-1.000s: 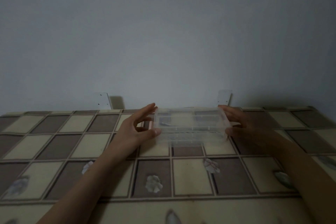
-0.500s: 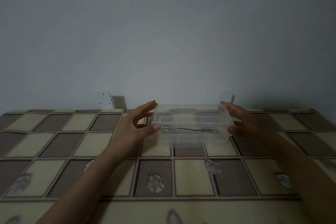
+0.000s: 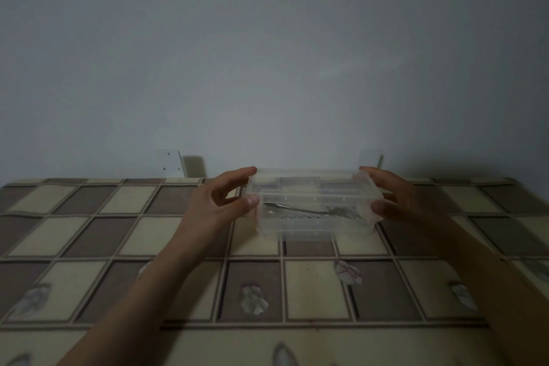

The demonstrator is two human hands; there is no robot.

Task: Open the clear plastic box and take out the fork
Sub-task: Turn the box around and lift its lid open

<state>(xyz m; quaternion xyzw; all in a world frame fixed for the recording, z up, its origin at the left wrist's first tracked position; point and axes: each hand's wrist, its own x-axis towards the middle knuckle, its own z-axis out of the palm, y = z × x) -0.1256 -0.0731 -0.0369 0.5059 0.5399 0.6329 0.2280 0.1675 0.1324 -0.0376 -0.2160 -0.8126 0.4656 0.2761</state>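
Observation:
A clear plastic box (image 3: 312, 227) stands on the checked table. Its clear lid (image 3: 312, 184) is raised at the front, above the box's rim. A metal fork (image 3: 309, 211) lies inside the box, handle to the left, tines to the right. My left hand (image 3: 221, 205) grips the lid's left end, thumb at the front and fingers on top. My right hand (image 3: 398, 202) grips the lid's right end the same way.
The table (image 3: 148, 246) wears a brown and cream checked cloth with shell prints. A plain grey wall rises right behind it. Two small white brackets, one (image 3: 170, 163) at left and one (image 3: 370, 156) at right, stand at the table's back edge.
Both hands have lifted the lid up off the box. The fork inside has come into clear sight.

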